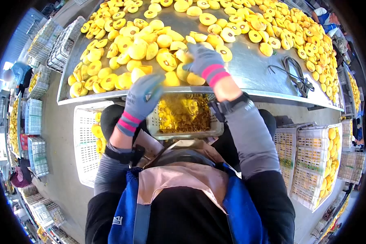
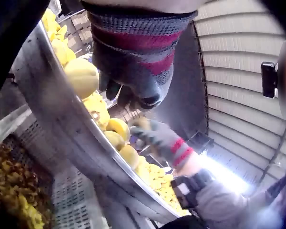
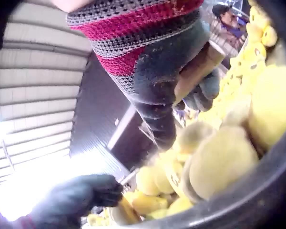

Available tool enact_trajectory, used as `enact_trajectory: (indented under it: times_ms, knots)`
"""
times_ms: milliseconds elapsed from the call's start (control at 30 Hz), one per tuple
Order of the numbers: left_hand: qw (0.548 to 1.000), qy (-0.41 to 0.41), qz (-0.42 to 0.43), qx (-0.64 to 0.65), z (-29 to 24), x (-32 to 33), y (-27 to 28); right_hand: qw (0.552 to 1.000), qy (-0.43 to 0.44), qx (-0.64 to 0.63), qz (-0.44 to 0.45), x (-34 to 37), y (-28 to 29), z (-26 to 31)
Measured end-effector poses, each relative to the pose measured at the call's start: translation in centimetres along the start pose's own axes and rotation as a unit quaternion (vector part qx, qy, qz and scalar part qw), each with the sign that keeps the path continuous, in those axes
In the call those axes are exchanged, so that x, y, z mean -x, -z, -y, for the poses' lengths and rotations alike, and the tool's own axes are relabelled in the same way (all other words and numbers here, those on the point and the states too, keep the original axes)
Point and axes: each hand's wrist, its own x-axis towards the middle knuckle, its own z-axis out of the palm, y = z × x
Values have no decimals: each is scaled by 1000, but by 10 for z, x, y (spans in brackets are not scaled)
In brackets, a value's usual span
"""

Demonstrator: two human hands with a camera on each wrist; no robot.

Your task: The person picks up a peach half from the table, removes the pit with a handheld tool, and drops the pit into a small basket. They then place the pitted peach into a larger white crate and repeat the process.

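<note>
Ribbed roofing (image 2: 248,95) arches over the wide shed where I sit, and stacked crates line the grey floor (image 1: 63,122) on both sides. Before me stands a metal worktop (image 1: 248,67), heaped with yellow fruit halves (image 1: 166,61), many showing brown centres; the nearest lie along its front rim, close to both gloves. On its right, a coil of dark cable (image 1: 297,79) rests on bare metal.

My right grip (image 1: 205,62) is narrow, some of its fingers curled round a tan handle (image 3: 199,72) that lies across the palm. One gloved digit points down at the fruit, but blur hides whether its tip touches. Whatever the handle ends in is out of sight.

My left grip (image 1: 144,97) hangs over the front rim, fingers loosely bent, just beside the near fruit. I cannot tell whether anything is pinched at its fingertips. Both gloves are grey with pink bands at the cuffs.

Below the rim, between my knees, a pale crate (image 1: 185,136) holds brown and yellow scraps. By my left leg stands a white crate (image 1: 84,150) with more yellow fruit, and other filled crates (image 1: 307,171) stand at my right.
</note>
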Motion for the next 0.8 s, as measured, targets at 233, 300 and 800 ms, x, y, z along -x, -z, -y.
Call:
enact_trajectory:
  times_ms: [233, 300, 800]
  knots:
    - [879, 262, -36, 396, -8, 17, 17, 764, -36, -643, 24, -3, 10, -36]
    - [807, 300, -40, 507, -7, 12, 19, 775, 45, -630, -8, 38, 23, -21]
    - [881, 191, -42, 431, -43, 20, -9, 690, -84, -718, 24, 113, -18, 54]
